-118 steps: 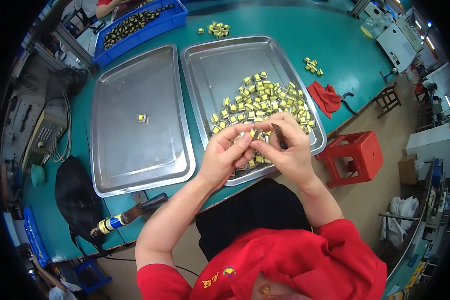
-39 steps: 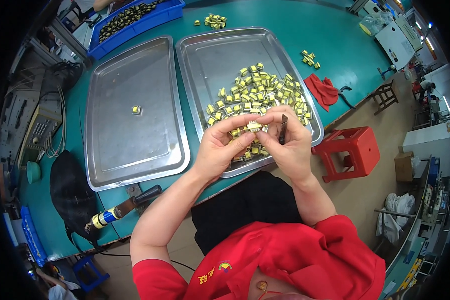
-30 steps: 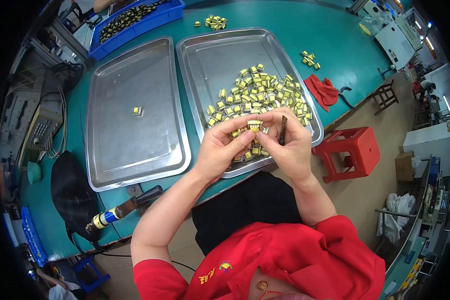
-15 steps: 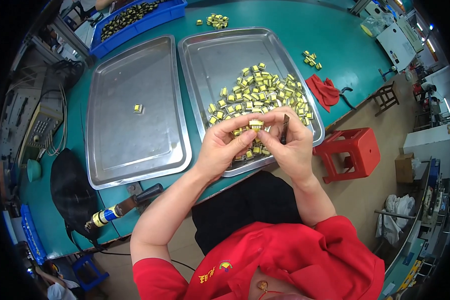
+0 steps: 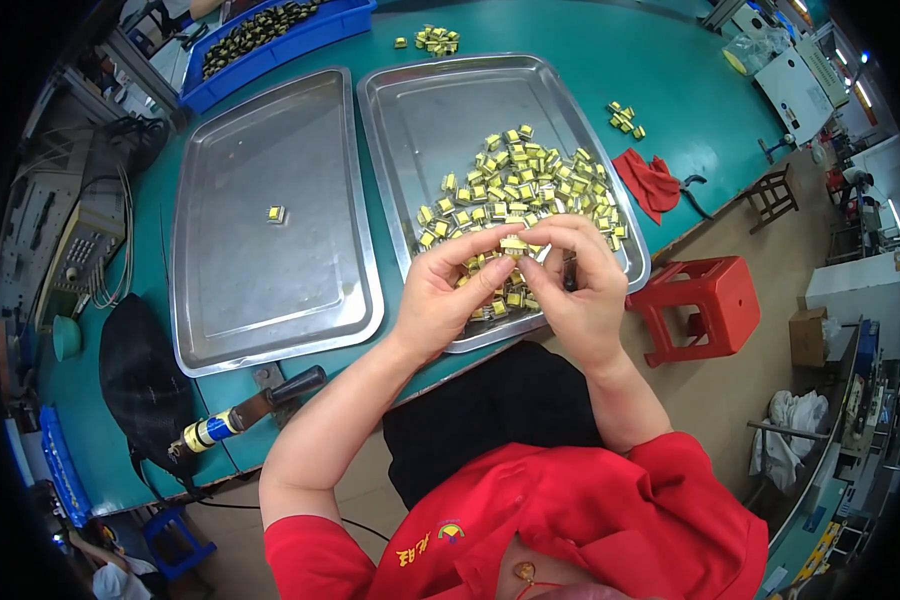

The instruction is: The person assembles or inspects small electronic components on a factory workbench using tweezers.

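Observation:
Between both hands is a small yellow transformer (image 5: 512, 245) with a row of metal pins. My left hand (image 5: 448, 292) pinches it from the left, thumb and forefinger closed on its side. From the right, my right hand (image 5: 582, 290) grips the same transformer with its fingertips. A dark, slim tool (image 5: 570, 272) is tucked in the right hand's fingers, mostly hidden. Both hands hover over the near part of a metal tray (image 5: 410, 110) bearing a heap of similar transformers (image 5: 520, 180). One single transformer (image 5: 276, 214) lies in the left metal tray (image 5: 260, 290).
A soldering-iron-like tool with a black handle (image 5: 298, 384) lies near the front edge by a black bag (image 5: 145, 370). A blue bin (image 5: 270, 50) of dark parts stands far left. Right of the trays are a red cloth (image 5: 648, 185), pliers (image 5: 694, 195) and a red stool (image 5: 710, 305).
My right hand's fingers have shifted around the transformer, and the dark tool has turned so that less of it shows. The left hand stays almost still.

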`<state>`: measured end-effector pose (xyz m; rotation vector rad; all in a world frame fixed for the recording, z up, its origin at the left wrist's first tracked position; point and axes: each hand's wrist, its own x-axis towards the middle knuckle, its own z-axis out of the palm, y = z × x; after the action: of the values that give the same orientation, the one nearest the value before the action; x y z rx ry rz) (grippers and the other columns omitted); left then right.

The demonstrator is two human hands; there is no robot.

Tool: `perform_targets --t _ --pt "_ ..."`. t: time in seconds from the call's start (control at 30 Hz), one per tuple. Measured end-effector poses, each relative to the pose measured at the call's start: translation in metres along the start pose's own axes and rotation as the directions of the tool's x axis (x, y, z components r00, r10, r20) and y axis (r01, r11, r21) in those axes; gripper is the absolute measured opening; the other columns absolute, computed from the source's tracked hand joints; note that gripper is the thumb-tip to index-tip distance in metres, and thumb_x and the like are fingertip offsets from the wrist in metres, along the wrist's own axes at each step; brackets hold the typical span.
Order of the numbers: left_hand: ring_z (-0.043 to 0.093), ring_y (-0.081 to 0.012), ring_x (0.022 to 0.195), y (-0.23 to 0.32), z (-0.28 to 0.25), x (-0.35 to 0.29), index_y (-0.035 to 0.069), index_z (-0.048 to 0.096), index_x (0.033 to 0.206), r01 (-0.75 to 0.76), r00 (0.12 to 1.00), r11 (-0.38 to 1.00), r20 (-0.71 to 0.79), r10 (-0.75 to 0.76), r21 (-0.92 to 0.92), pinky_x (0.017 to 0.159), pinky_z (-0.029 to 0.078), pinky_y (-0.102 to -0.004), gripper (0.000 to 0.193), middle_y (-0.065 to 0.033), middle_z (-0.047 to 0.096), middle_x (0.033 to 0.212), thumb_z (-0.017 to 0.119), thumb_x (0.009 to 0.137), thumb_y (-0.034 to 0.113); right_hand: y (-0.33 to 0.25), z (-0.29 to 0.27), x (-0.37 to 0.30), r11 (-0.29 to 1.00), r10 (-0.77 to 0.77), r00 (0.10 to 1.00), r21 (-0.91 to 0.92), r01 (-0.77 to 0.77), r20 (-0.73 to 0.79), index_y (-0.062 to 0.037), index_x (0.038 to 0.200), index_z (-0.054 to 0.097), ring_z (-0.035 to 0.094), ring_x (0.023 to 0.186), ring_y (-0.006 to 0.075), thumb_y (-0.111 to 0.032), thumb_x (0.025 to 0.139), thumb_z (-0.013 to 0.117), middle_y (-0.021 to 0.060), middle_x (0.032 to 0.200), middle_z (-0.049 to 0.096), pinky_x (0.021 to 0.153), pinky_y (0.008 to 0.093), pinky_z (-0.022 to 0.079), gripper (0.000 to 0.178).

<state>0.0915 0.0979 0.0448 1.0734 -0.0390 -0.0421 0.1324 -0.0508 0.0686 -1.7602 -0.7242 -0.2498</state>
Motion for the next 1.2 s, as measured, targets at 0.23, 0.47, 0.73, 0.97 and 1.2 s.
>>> perform_targets --t 0.23,0.47,0.73,0.97,1.2 --pt "0.056 -0.0082 0.088 -0.001 0.000 0.000 0.001 0.058 0.115 -0.055 0.996 0.991 -0.062 0.062 0.119 0.073 0.045 -0.0198 0.030 -0.0053 0.061 0.101 0.060 0.086 0.006 -0.011 -0.006 0.003 0.948 0.212 0.970 0.217 -0.233 0.117 0.0036 0.101 0.057 0.042 0.056 -0.0007 0.011 0.074 0.061 0.0049 0.099 0.053 0.048 0.0152 0.030 0.028" --pt "0.056 -0.0135 0.093 -0.003 0.000 0.002 0.001 0.060 0.113 -0.277 0.956 0.896 0.005 0.294 0.346 0.080 0.044 -0.0235 0.030 -0.0088 0.061 0.101 0.060 0.082 0.001 -0.009 -0.006 0.002 0.930 0.290 0.950 0.201 -0.308 0.112 0.0021 0.102 0.056 0.040 0.053 -0.0013 0.007 0.077 0.061 -0.0037 0.066 0.050 0.046 0.0152 0.026 0.026" --pt "0.056 -0.0117 0.082 -0.005 0.000 0.003 0.002 0.060 0.113 -0.337 0.933 0.839 0.032 0.359 0.427 0.069 0.044 -0.0222 0.032 -0.0072 0.061 0.093 0.061 0.081 0.000 -0.007 -0.008 0.002 0.909 0.327 0.936 0.227 -0.349 0.130 0.0019 0.101 0.057 0.039 0.052 -0.0009 0.007 0.077 0.061 -0.0060 0.060 0.047 0.046 0.0157 0.025 0.025" --pt "0.056 -0.0110 0.078 -0.005 0.002 0.003 0.003 0.061 0.112 -0.363 0.920 0.804 0.044 0.389 0.471 0.066 0.044 -0.0216 0.032 -0.0068 0.061 0.090 0.061 0.080 0.000 -0.006 -0.008 0.001 0.917 0.316 0.942 0.217 -0.335 0.117 0.0024 0.101 0.057 0.038 0.052 -0.0010 0.008 0.076 0.062 -0.0065 0.060 0.046 0.046 0.0157 0.025 0.025" --pt "0.056 -0.0109 0.077 -0.004 0.001 0.002 0.003 0.061 0.111 -0.361 0.919 0.781 0.051 0.392 0.509 0.066 0.044 -0.0218 0.032 -0.0069 0.061 0.090 0.062 0.080 0.000 -0.006 -0.008 0.000 0.923 0.312 0.945 0.207 -0.325 0.095 0.0027 0.099 0.058 0.038 0.052 -0.0013 0.008 0.076 0.063 -0.0070 0.060 0.046 0.047 0.0154 0.025 0.025"
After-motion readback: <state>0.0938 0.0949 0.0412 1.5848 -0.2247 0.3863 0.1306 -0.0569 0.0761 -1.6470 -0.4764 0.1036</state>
